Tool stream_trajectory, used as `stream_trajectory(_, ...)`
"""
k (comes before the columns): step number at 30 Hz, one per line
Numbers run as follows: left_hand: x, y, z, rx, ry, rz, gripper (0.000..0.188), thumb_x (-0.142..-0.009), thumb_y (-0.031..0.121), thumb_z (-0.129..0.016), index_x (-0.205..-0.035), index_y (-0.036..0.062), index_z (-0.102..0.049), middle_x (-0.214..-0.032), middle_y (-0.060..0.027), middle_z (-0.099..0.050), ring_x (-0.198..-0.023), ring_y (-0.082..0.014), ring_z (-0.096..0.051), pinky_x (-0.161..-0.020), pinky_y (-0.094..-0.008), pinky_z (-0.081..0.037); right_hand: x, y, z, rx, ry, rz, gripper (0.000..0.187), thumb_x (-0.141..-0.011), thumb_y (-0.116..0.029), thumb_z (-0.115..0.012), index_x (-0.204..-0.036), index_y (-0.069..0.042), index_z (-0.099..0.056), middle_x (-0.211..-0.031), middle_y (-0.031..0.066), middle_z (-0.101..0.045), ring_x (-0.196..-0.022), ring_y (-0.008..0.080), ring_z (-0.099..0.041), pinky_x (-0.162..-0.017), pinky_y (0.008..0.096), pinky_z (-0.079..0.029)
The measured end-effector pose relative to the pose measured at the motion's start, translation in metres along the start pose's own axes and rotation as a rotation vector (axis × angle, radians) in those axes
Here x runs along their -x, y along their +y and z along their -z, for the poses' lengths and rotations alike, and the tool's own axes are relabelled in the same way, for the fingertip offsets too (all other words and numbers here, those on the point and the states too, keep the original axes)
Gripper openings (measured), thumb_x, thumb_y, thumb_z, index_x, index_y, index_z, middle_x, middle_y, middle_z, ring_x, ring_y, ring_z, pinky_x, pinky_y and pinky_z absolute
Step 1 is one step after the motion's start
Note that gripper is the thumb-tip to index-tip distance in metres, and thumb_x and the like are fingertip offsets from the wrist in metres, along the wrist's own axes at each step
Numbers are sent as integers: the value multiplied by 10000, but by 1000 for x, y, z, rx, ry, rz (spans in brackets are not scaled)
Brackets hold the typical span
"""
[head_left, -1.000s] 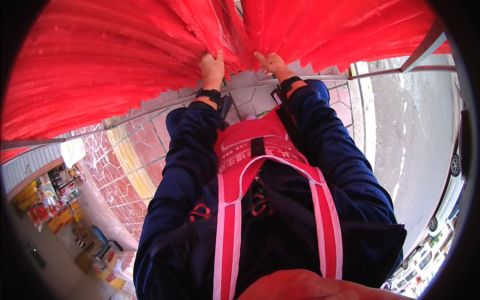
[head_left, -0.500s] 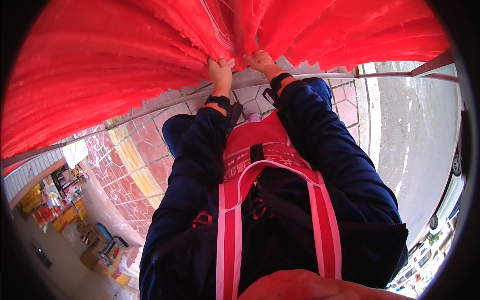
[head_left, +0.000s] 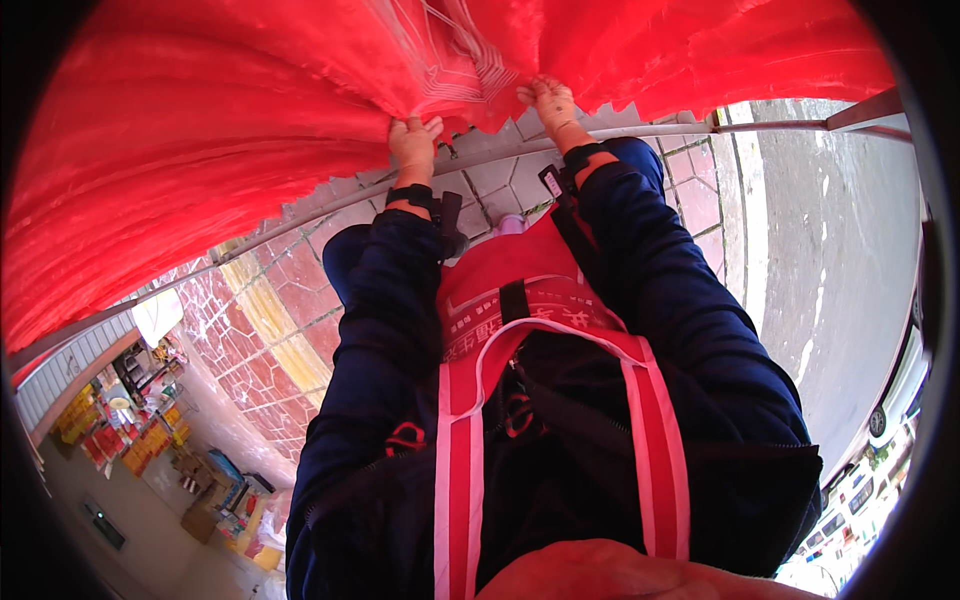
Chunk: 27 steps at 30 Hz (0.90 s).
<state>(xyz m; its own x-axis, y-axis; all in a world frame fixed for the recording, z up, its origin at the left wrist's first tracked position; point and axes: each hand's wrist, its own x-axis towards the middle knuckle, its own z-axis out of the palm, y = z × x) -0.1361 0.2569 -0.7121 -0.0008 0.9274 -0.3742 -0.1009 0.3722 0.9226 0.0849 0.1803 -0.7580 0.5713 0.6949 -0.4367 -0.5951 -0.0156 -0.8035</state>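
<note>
A wide red cloth [head_left: 250, 130] with a ragged edge fills the far part of the view, gathered in folds. White printed lines run down its middle, between my hands. My left hand [head_left: 412, 145] pinches the edge of the cloth left of these lines. To their right, my right hand [head_left: 550, 100] has its fingers closed on the same edge. The stretch of cloth between the two hands is spread fairly flat. Both arms reach forward in dark blue sleeves, with black bands at the wrists.
Just below the cloth edge a metal rail [head_left: 500, 153] curves across. Beneath lies a paved walkway [head_left: 290, 300] of red and pale tiles. A grey road [head_left: 830, 230] with a parked car [head_left: 895, 390] is at right. Lower left, boxes and goods [head_left: 215, 490] stand in an open room.
My hands have moved apart, the left going left and the right going right and slightly farther away. The cloth between them has widened, and more of the white lines shows.
</note>
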Motion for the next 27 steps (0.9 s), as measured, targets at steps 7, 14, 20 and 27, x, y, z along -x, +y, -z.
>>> stream_trajectory(7, -7, 12, 36, -81, 84, -69, 302, -1007, 106, -427, -1238, -84, -391, -1040, -229, -579, -766, -328, -706, -608, -340, -619, -8, -43, 37, -47, 146, 88, 189, -975, -28, -472, -1133, 67, -513, -957, 164, -630, -855, 291, -685, -801, 382, -601)
stream_trajectory(14, -7, 19, 55, -142, 238, -38, 340, -1006, 108, -435, -1271, -99, -390, -996, -242, -601, -689, -309, -700, -585, -334, -619, 1, -60, 56, -175, 298, 154, 156, -962, 1, -446, -1083, 65, -520, -963, 202, -623, -853, 315, -678, -794, 418, -605)
stream_trajectory(20, 16, 15, 51, -319, 279, -102, 329, -1001, 116, -448, -1241, -107, -419, -845, -206, -634, -646, -269, -693, -518, -330, -589, 28, -49, 58, -207, 369, 271, 183, -957, -20, -434, -1088, 54, -539, -946, 188, -635, -821, 288, -684, -744, 371, -609)
stream_trajectory(27, 52, 19, 43, -165, 264, -24, 282, -992, 95, -442, -1210, -84, -448, -765, -166, -635, -601, -256, -683, -498, -320, -577, 57, -31, 62, 212, 142, 287, 212, -959, -61, -413, -1061, 54, -559, -882, 175, -669, -782, 254, -702, -728, 337, -601)
